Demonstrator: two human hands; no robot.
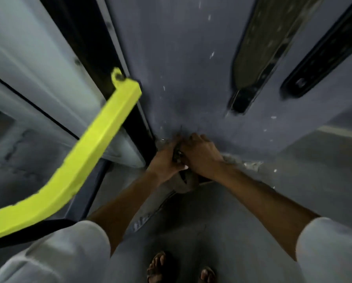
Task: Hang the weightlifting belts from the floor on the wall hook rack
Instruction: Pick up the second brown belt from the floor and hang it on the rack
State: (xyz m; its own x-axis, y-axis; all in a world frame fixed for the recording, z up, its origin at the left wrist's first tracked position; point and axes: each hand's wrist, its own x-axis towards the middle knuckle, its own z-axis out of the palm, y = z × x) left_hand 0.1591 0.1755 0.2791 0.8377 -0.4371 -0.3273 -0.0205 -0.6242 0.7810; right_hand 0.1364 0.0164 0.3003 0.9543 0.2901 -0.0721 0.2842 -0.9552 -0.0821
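The view is motion-blurred; fine detail is not readable.

1. At 9 o'clock, a bright yellow bar (85, 154) runs diagonally from the lower-left edge up to a bolted end near the frame centre. It lies across a black frame member (101, 64) and pale grey panels (40, 58).

2. At 7 o'clock, a light sleeve (54, 254) covers the left upper arm. The bare forearm reaches up toward the centre.

3. Left hand (162, 160): fingers curled closed around the dark end of a belt (184, 183). The grip is tight; what lies under the palm is hidden.

4. The belt sits between both hands at frame centre, pressed against the blue-grey wall (181, 68). A tan loop of it hangs just below the hands. Whether it touches a hook cannot be told.

5. Right hand (201, 155): fingers closed over the same belt end, touching the left hand.

6. At 6 o'clock, two sandalled feet (181, 268) stand on the grey floor (222, 231).

7. At 1 o'clock, a wide dark belt (258, 50) hangs flat against the wall. Just beside it, at 2 o'clock, hangs a narrower black strap (326, 52).

8. At 4 o'clock, a light sleeve covers the right upper arm.
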